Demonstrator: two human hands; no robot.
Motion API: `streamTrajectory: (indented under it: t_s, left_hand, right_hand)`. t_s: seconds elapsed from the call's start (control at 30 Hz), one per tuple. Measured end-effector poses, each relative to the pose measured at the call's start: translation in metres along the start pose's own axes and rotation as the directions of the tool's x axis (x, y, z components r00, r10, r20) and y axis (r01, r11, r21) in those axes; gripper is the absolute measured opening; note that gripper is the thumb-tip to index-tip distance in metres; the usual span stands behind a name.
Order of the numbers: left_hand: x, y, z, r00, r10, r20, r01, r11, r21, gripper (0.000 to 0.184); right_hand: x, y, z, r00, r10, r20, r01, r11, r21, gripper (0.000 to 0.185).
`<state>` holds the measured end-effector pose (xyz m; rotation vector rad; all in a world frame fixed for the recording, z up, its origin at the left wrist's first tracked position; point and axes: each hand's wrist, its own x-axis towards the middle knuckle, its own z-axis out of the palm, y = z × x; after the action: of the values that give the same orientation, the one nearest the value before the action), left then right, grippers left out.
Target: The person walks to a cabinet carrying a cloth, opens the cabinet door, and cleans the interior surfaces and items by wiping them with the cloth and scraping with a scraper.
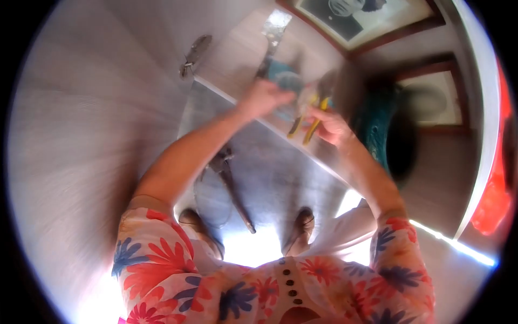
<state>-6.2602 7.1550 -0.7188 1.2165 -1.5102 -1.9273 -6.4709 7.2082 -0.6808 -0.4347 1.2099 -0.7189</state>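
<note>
A pale, greyish wall [75, 135] curves up the whole left side, with an oval metal fitting [198, 49] high on it. The grey floor [259, 178] spreads below, bright with light near the person's brown shoes [199, 229], and a long thin metal tool [234, 197] lies there. Beyond the floor comes a pale surface [232, 59], bearing a large framed picture [361, 19], a smaller framed picture [437, 97] and a teal container [377, 127] with a dark mouth; something red [491, 210] shows at the far right. The surface's white edge [216, 90] runs slantwise beneath both arms, and there is open space between the forearms over the floor; to the right, the container stands near the right forearm. The left hand [261, 99] is at a blurred blue thing [286, 78], beside a dark strip [274, 40] with a shiny end; whether its fingers grip anything I cannot tell. The right hand [330, 127] is closed around the pliers [313, 129], just beside the blue thing. Their yellow-and-black handles are spread, pointing back toward the person, and their head is lost in blur.
</note>
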Motion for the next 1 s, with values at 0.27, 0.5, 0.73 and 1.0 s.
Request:
streamTrajectory:
  t_s: [0.27,0.5,0.73,1.0]
  left_hand:
    - [0.022,0.014,-0.016,0.985,0.058,0.164,-0.021,0.975,-0.223,0.036]
    - [0.024,0.02,-0.066,0.987,-0.03,-0.156,-0.055,0.858,-0.511,0.017]
    - [0.026,0.024,-0.094,0.866,-0.158,-0.475,-0.114,0.862,-0.495,0.011]
    - [0.025,0.026,-0.104,0.889,-0.223,-0.399,0.013,0.885,-0.465,0.029]
  right_hand:
    - [-0.02,-0.018,0.009,0.979,0.041,0.202,-0.014,0.991,-0.134,0.026]
    - [-0.028,-0.032,0.012,0.985,0.069,0.156,-0.017,0.949,-0.316,0.034]
    - [-0.024,-0.033,0.018,0.991,-0.128,-0.035,0.082,0.797,-0.598,0.056]
    - [-0.023,-0.034,0.016,0.937,-0.307,-0.168,0.049,0.589,-0.807,0.05]
